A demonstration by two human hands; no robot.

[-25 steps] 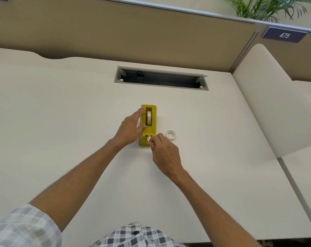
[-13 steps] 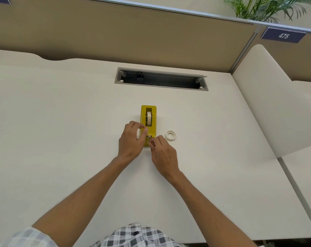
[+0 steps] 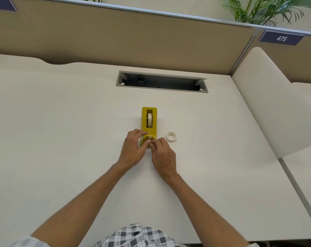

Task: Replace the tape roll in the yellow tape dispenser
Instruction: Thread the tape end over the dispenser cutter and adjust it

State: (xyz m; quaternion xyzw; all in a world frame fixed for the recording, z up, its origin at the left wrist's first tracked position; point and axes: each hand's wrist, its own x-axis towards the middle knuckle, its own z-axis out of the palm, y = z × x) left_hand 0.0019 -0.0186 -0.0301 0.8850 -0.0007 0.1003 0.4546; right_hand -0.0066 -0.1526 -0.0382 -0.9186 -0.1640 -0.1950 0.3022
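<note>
The yellow tape dispenser (image 3: 145,122) stands upright in the middle of the white desk (image 3: 62,122), its cutter end toward me. A white tape roll (image 3: 149,119) sits in its slot. A second, small white roll or core (image 3: 171,136) lies flat on the desk just right of the dispenser. My left hand (image 3: 133,150) rests against the dispenser's near left side, fingers on the cutter end. My right hand (image 3: 162,155) pinches at the cutter end with thumb and forefinger; whether it holds the tape end is too small to tell.
A grey cable slot (image 3: 161,82) is cut into the desk behind the dispenser. Beige partition panels (image 3: 133,38) rise at the back. A white side divider (image 3: 268,104) stands at the right. A plant (image 3: 258,9) shows beyond the partition.
My left hand slid from the dispenser's middle toward me, down to the cutter end. My right hand stayed pinched at that end. The dispenser and loose roll have not moved.
</note>
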